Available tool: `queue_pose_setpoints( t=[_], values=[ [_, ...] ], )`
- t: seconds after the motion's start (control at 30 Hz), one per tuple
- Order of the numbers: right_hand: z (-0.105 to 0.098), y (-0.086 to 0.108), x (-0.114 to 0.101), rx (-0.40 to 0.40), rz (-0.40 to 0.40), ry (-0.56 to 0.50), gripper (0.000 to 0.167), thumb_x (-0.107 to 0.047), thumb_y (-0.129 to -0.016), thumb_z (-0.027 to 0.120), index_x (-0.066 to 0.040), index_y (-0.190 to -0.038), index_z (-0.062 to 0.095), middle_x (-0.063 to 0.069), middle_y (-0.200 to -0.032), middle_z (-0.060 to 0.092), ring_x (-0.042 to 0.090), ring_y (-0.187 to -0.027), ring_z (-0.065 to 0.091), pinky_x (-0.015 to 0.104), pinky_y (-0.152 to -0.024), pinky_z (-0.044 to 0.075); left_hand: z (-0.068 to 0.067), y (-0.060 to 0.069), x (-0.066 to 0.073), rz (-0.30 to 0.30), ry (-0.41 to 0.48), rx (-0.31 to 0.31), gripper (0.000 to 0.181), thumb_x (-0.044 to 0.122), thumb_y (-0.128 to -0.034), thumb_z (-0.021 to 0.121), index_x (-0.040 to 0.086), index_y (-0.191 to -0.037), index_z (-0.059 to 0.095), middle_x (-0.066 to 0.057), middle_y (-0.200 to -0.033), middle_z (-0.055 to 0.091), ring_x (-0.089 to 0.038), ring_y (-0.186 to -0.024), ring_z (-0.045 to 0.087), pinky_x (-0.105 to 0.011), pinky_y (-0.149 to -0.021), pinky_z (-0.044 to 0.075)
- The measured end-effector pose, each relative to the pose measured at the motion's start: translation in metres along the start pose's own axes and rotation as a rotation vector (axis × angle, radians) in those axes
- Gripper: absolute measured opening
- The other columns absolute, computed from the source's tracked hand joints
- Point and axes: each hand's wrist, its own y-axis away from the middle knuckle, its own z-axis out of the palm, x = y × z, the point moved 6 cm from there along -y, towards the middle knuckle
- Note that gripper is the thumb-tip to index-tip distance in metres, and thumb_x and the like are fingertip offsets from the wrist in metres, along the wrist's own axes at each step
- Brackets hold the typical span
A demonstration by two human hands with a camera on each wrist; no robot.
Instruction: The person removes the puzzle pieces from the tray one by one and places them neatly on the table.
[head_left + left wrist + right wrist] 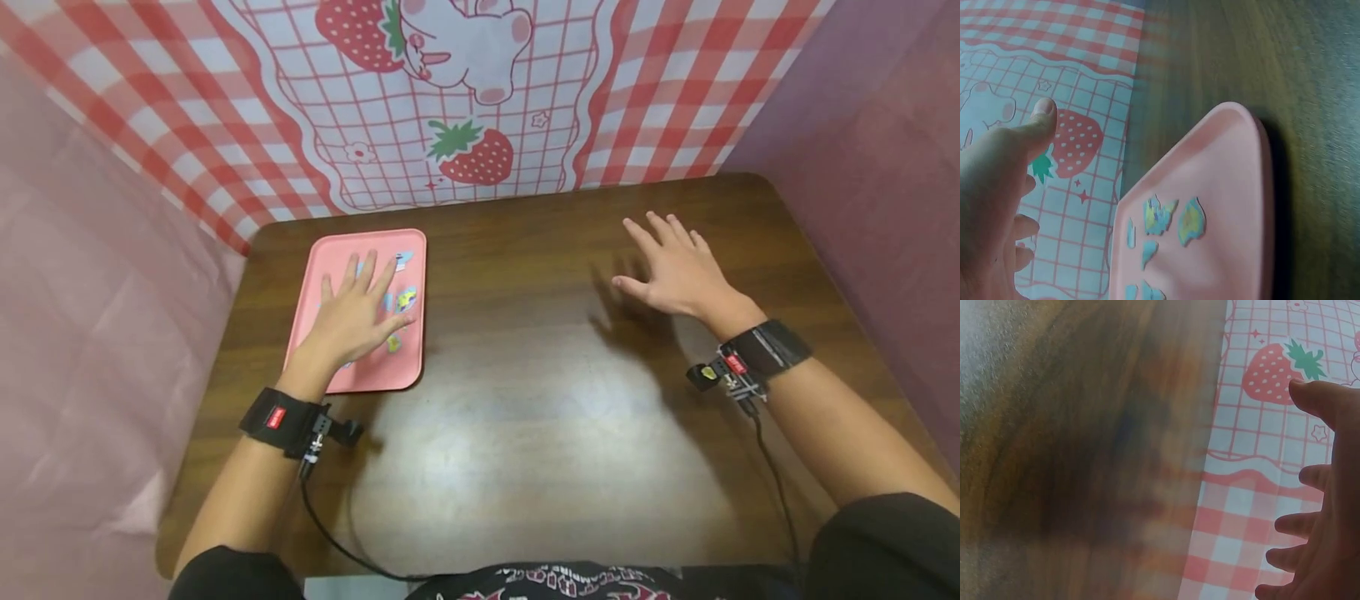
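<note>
A pink tray (375, 379) lies on the left part of the table, with several small flat pieces in blue and yellow on it. One yellow-and-blue piece (407, 299) shows beside my left thumb, and a pale blue piece (1192, 222) appears in the left wrist view. Over the tray my left hand (352, 321) is spread with its fingers apart, holding nothing, and it hides some of the pieces. My right hand (678, 271) hovers above the right side of the table, fingers spread, its shadow on the wood beside it.
The brown wooden table (510, 375) has rounded corners. Behind it hangs a red-and-white checked cloth (660, 100) with strawberries printed on it. Pink drapes (82, 333) border the sides. Each wrist wears a black strap (765, 348) with a small camera, and cables run toward the body.
</note>
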Motion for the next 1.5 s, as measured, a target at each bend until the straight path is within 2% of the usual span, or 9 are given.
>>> queue_pose_setpoints(
  t=[0.17,0.27,0.43,0.67,0.87,0.97,1.23,1.5],
  values=[
    [-0.001,0.004,-0.006,0.012,-0.009,-0.017,0.092,-0.056,-0.090,0.064,-0.014,-0.161,0.023,0.028,-0.161,0.021,0.052,-0.147,0.016,0.074,-0.109,0.017,0.005,0.013,-0.010,-0.024,0.050,0.010,0.093,0.067,-0.0940,0.052,0.019,-0.164,0.013,-0.018,-0.168,0.007,-0.038,-0.154,-0.002,-0.074,-0.113,0.001],
    [-0.002,0.004,-0.008,0.031,-0.018,-0.028,0.091,-0.054,-0.090,0.065,-0.013,-0.160,0.026,0.028,-0.160,0.025,0.052,-0.146,0.020,0.074,-0.108,0.020,0.008,0.020,-0.015,-0.041,0.094,0.025,0.092,0.066,-0.0948,0.052,0.017,-0.164,0.015,-0.019,-0.168,0.008,-0.040,-0.153,0.001,-0.074,-0.113,0.006],
    [-0.001,0.003,-0.012,0.074,-0.043,-0.040,0.088,-0.051,-0.089,0.067,-0.012,-0.159,0.031,0.027,-0.157,0.031,0.049,-0.144,0.027,0.072,-0.106,0.025,0.016,0.033,-0.028,-0.076,0.152,0.057,0.090,0.055,-0.0961,0.058,0.014,-0.163,0.016,-0.020,-0.167,0.009,-0.043,-0.153,0.005,-0.074,-0.112,0.010],
    [0.000,0.004,-0.019,0.098,-0.072,-0.047,0.084,-0.048,-0.089,0.068,-0.010,-0.157,0.035,0.026,-0.154,0.037,0.048,-0.141,0.033,0.070,-0.105,0.029,0.025,0.057,-0.050,-0.172,0.173,0.091,0.088,0.059,-0.0969,0.054,0.012,-0.163,0.017,-0.023,-0.166,0.013,-0.047,-0.151,0.011,-0.079,-0.108,0.010],
    [0.003,0.004,-0.027,0.118,-0.092,-0.081,0.078,-0.044,-0.088,0.070,-0.008,-0.152,0.043,0.026,-0.147,0.045,0.047,-0.135,0.040,0.068,-0.103,0.033,0.033,0.076,-0.069,-0.238,0.311,0.129,0.086,0.055,-0.0997,0.051,0.010,-0.163,0.014,-0.026,-0.165,0.012,-0.049,-0.150,0.010,-0.079,-0.108,0.010],
    [0.006,0.002,-0.033,0.109,-0.097,-0.097,0.075,-0.042,-0.088,0.071,-0.007,-0.150,0.047,0.026,-0.145,0.047,0.047,-0.134,0.042,0.068,-0.103,0.033,0.035,0.085,-0.077,-0.267,0.350,0.156,0.085,0.052,-0.1005,0.052,0.008,-0.163,0.013,-0.027,-0.165,0.013,-0.050,-0.149,0.010,-0.079,-0.108,0.010],
    [0.014,-0.003,-0.048,0.075,-0.103,-0.153,0.068,-0.040,-0.089,0.071,-0.007,-0.146,0.052,0.023,-0.143,0.050,0.046,-0.133,0.043,0.067,-0.103,0.034,0.044,0.103,-0.094,-0.346,0.389,0.181,0.086,0.052,-0.1003,0.051,0.009,-0.163,0.011,-0.029,-0.164,0.012,-0.051,-0.149,0.010,-0.079,-0.108,0.010],
    [0.023,-0.014,-0.069,0.039,-0.125,-0.216,0.066,-0.040,-0.091,0.070,-0.007,-0.146,0.053,0.022,-0.142,0.051,0.044,-0.133,0.044,0.067,-0.103,0.035,0.062,0.114,-0.105,-0.385,0.445,0.141,0.091,0.054,-0.1000,0.053,0.007,-0.163,0.007,-0.031,-0.164,0.003,-0.055,-0.147,0.007,-0.072,-0.113,0.011]
  ],
)
